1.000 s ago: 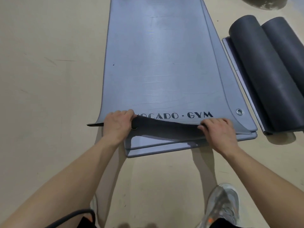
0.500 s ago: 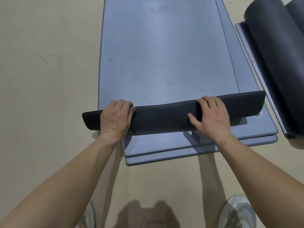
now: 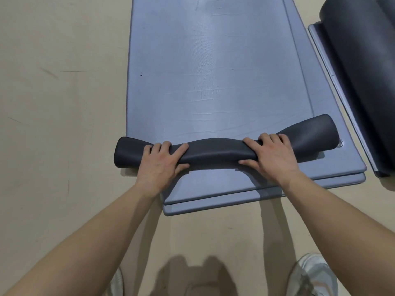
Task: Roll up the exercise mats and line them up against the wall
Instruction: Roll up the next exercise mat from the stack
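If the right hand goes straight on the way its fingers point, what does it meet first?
The right hand grips the dark grey rolled end of the mat; ahead lies only that mat's flat blue-grey unrolled stretch. Nothing seems to stand on it up to the frame's edge.

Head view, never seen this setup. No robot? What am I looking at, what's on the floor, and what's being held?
There is no machine here. A person works with bare hands, and the only camera sits on their head, looking forward and down. That is why the arms come in from the bottom edge, with a shoe below them.

On the beige floor lies a stack of flat grey mats. The near end of the top mat is curled into a tight dark roll. The left hand and right hand both grip that roll, with fingers over the top and thumbs on the near side.

At the right edge, dark rolled mats lie on another flat mat.
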Tool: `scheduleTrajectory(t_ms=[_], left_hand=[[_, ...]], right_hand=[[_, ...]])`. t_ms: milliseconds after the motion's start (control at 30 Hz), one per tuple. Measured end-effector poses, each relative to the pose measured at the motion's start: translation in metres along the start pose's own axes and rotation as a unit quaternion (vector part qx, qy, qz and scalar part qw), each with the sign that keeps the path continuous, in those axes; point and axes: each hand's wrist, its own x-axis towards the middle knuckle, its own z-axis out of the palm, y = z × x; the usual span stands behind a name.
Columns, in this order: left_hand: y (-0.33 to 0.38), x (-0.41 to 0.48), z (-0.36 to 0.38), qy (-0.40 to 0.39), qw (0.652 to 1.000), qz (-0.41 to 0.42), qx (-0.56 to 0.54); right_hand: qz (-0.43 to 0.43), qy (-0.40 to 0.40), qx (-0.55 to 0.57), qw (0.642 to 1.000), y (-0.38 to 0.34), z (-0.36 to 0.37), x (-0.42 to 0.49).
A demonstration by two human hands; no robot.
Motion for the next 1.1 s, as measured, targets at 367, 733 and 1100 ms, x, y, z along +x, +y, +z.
scheduleTrajectory(t_ms=[367, 733, 1100], left_hand=[[-0.026, -0.038, -0.056, -0.220, 0.967, -0.057, -0.115], [-0.012, -0.011, -0.023, -0.150, 0.974, -0.154, -0.077], [0.022, -0.050, -0.004, -0.008, 0.998, 0.001, -0.056]], right_hand=[[0.011, -0.234, 0.166, 0.958, -0.026, -0.058, -0.031], [-0.014, 0.165, 0.086, 0.982, -0.083, -0.022, -0.054], [-0.086, -0.058, 0.060, 0.993, -0.068, -0.022, -0.018]])
